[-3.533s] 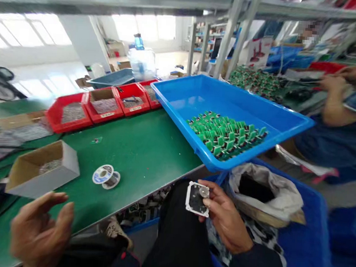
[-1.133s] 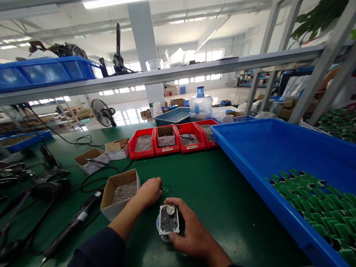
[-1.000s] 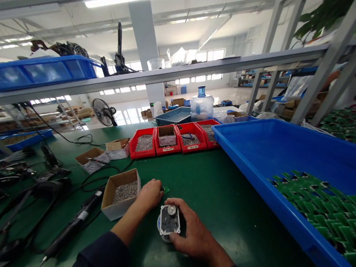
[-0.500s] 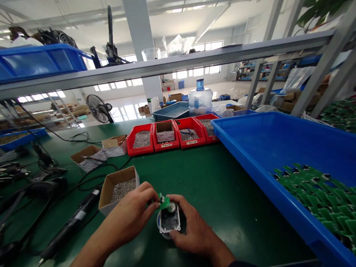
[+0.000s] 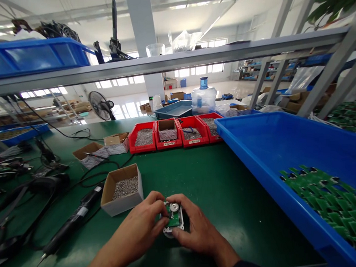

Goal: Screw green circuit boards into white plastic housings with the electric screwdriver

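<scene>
A small green circuit board (image 5: 174, 220) lies inside a white-rimmed housing (image 5: 182, 227), with a round metal disc (image 5: 174, 207) at its top end. My right hand (image 5: 201, 230) is wrapped round the housing from the right, thumb low and fingers at the far edge. From the left, my left hand (image 5: 144, 218) pinches the board's left edge between thumb and fingers; its fingertips partly cover the board. Just left of that hand stands an open cardboard box (image 5: 123, 205) of small metal screws (image 5: 127, 187).
A black electric screwdriver (image 5: 76, 220) lies on the green tabletop (image 5: 223, 181) at left. Red bins (image 5: 143, 148) with small metal parts line the back. The large blue tray (image 5: 262, 184) at right holds many green boards (image 5: 322, 196). Overhead runs a shelf (image 5: 183, 60).
My left hand has moved right and down, bringing the circuit board from above the housing's upper left into it. My right hand keeps its hold. The view has shifted slightly.
</scene>
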A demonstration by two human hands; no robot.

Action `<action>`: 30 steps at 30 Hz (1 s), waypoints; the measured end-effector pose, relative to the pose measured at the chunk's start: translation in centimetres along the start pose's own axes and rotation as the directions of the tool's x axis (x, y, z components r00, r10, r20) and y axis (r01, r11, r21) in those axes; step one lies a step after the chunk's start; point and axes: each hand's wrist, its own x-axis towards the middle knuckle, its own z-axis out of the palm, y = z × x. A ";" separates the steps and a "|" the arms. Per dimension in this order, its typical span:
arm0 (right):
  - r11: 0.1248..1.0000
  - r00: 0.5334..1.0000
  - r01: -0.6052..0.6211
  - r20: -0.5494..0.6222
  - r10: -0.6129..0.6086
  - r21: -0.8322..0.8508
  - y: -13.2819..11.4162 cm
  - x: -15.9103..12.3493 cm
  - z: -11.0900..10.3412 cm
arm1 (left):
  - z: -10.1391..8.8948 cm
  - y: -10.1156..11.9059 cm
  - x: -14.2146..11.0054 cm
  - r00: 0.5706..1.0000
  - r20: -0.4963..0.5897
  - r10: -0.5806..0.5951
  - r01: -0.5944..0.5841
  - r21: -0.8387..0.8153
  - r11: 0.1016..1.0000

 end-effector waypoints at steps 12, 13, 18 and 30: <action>0.954 0.969 -0.182 0.120 0.214 -0.237 -2.6 2.1 -1.5 | 1.0 -1.9 -1.3 1.000 0.004 0.023 -0.020 -0.292 0.956; 0.953 0.970 -0.174 0.124 0.209 -0.248 -2.6 2.2 -1.5 | 1.2 -2.1 -1.4 1.000 -0.011 0.022 -0.024 -0.306 0.952; 0.951 0.968 -0.150 0.157 0.198 -0.271 -2.4 2.5 -1.3 | 2.3 -2.8 -1.6 0.996 -0.085 0.030 -0.055 -0.314 0.948; 0.936 0.936 -0.236 0.196 0.291 -0.261 -1.9 2.5 -1.3 | -1.0 -4.2 -1.9 0.954 -0.300 -0.005 -0.048 -0.168 0.985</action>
